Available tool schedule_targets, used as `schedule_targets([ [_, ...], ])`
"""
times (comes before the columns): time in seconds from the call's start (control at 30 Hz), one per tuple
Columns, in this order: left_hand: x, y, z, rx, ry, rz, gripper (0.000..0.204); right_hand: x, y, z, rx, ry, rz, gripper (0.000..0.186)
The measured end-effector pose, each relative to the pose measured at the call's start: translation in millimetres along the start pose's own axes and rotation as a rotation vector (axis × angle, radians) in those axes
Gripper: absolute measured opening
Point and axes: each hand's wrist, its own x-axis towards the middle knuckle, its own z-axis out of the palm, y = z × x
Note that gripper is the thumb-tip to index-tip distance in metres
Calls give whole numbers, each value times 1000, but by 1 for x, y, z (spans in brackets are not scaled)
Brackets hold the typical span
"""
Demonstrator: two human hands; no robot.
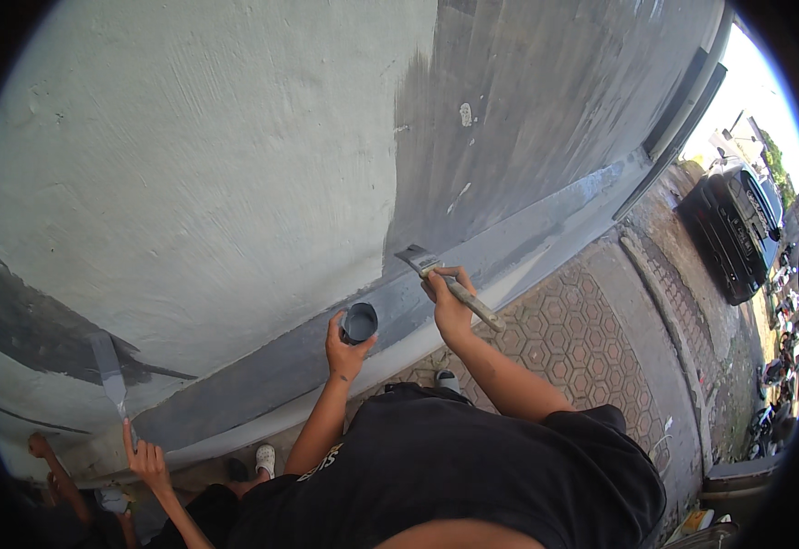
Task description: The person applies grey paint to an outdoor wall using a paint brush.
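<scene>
Fingers (pixel 443 277) of the right hand (pixel 450 306) are curled tight around the handle of a paintbrush (pixel 445 284), and its bristles touch the wall right where the dark paint ends. Fingers of the left hand (pixel 344 348) wrap around a small dark cup (pixel 360 322) of grey paint, held just below and to the left of the brush.

Biggest of all is the wall (pixel 207 156). Its left part is pale and rough, and its right part is painted dark grey. A long grey ledge (pixel 262 375) runs along the bottom of the wall, and the cup is held in front of it.

Below the ledge lies a pavement (pixel 591 339) of brown six-sided bricks. A dark car (pixel 738 229) is parked far off at the right edge of the pavement.

At the lower left, another person's hand (pixel 148 462) holds up a flat scraper (pixel 109 371) against the wall, near a dark streak of paint.
</scene>
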Motion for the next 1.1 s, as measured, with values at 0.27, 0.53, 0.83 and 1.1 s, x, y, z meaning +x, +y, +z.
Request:
schedule_targets([
  [0.27, 9, 3, 4, -23, -36, -67, 83, 67, -158, 97, 190, -117, -308, 10],
  [0.53, 12, 3, 9, 12, -40, 26, 82, 84, -254, 142, 354, -220, -746, 14],
  [0.83, 12, -20, 1, 75, -2, 6, 85, 2, -7, 0, -40, 21, -18, 10],
  [1.1, 14, -11, 5, -27, -22, -18, 82, 69, -164, 93, 197, -122, -347, 11],
])
